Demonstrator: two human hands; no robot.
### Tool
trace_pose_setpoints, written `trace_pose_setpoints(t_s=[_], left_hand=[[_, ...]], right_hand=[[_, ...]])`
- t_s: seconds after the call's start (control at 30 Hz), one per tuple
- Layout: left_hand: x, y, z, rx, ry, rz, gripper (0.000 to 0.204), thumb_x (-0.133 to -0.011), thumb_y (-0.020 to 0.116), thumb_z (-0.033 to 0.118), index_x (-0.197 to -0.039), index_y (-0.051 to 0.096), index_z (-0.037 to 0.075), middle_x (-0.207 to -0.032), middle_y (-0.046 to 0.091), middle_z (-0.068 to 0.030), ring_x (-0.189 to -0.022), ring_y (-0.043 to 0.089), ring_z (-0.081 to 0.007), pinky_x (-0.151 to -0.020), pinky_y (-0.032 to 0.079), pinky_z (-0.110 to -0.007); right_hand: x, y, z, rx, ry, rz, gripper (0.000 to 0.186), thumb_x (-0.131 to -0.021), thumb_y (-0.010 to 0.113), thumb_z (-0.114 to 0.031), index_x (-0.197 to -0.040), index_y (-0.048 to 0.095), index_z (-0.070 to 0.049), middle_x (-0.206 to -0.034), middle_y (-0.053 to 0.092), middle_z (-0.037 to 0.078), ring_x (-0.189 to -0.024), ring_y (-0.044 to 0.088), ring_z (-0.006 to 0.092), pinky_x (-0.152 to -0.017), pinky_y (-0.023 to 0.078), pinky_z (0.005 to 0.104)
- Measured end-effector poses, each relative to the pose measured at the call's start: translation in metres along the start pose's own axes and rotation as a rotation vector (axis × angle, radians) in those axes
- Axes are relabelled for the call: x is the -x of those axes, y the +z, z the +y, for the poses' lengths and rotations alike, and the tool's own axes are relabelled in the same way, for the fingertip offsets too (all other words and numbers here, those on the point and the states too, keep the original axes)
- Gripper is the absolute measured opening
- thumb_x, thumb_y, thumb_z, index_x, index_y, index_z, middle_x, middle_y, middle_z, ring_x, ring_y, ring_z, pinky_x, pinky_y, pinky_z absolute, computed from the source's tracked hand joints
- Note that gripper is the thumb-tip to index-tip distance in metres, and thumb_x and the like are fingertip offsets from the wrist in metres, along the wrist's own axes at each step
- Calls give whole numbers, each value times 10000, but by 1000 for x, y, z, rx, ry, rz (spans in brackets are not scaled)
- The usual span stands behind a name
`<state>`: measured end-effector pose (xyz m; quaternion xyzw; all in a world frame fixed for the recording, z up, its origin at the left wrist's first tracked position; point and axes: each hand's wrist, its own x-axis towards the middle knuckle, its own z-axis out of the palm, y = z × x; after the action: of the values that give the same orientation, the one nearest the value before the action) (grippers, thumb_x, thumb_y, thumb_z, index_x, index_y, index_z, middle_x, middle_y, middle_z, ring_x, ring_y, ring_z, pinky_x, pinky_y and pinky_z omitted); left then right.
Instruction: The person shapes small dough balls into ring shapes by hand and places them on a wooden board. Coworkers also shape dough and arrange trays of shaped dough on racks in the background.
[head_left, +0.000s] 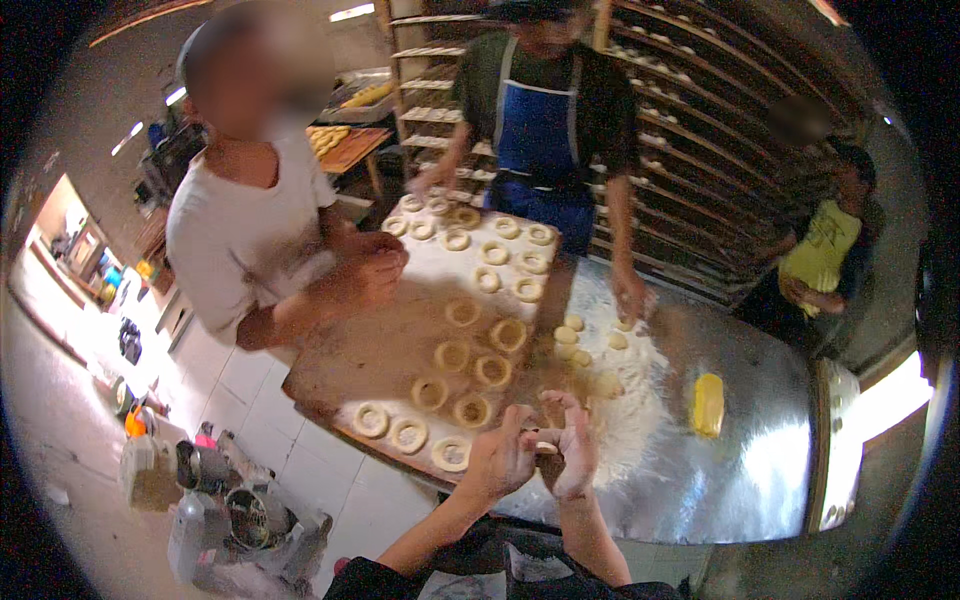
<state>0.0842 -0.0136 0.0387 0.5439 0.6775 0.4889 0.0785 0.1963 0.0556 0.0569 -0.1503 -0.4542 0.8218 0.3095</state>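
Note:
Over the near edge of the table, my left hand (505, 455) and my right hand (572, 450) hold a small piece of pale dough (546, 441) between them. Fingers of both hands are curled about it, so its full shape is hidden. Just to the left, several dough rings (409, 435) lie on a floured wooden board (345, 345). Beyond my right hand, small dough balls (569, 336) sit beside a spread of white flour (632, 420).
A metal table (680, 480) carries a yellow block (707, 405) on the right. One co-worker (250, 230) stands left of the board, another in a blue apron (540, 130) across, reaching to the dough balls. Racks of trays (690, 130) stand behind; a person in yellow (822, 245) is far right.

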Motion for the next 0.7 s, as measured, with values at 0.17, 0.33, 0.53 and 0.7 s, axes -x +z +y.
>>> trace_pose_setpoints(t_s=[0.17, 0.33, 0.53, 0.7], left_hand=[[8, -42, -20, 327, -336, -34, 276, -1013, 423, 272, -1157, 506, 52, -775, 630, -230, -704, 644, -414, -583, 500, -470], [-1, -78, -44, 99, -267, 33, 219, -1011, 443, 234, -1116, 517, 57, -746, 632, -205, -613, 647, -353, -563, 507, -416], [-5, -118, -66, 96, -173, 134, 157, -994, 446, 170, -1065, 547, 73, -676, 630, -166, -605, 644, -387, -544, 505, -457], [-9, -137, -82, 148, -261, 107, 260, -1029, 379, 263, -1078, 547, 71, -688, 633, -181, -626, 645, -411, -553, 504, -480]], right_hand=[[-24, 24, 17, -75, -2, -300, 832, -923, 507, -602, -1477, 227, -47, -1182, 578, 165, -762, 616, 153, -710, 480, 266], [-50, 64, 39, 800, -103, -164, 566, -818, 634, -358, -1258, 523, -20, -1421, 405, 161, -1125, 541, 263, -935, 448, 332], [-76, 90, 69, 649, 69, -28, 480, -905, 533, -398, -1216, 579, -36, -1354, 452, 164, -1171, 512, 284, -978, 431, 352], [-100, 92, 95, 582, -28, -287, 719, -923, 417, -525, -1459, 251, -74, -1291, 485, 195, -1014, 578, 293, -860, 504, 352]])
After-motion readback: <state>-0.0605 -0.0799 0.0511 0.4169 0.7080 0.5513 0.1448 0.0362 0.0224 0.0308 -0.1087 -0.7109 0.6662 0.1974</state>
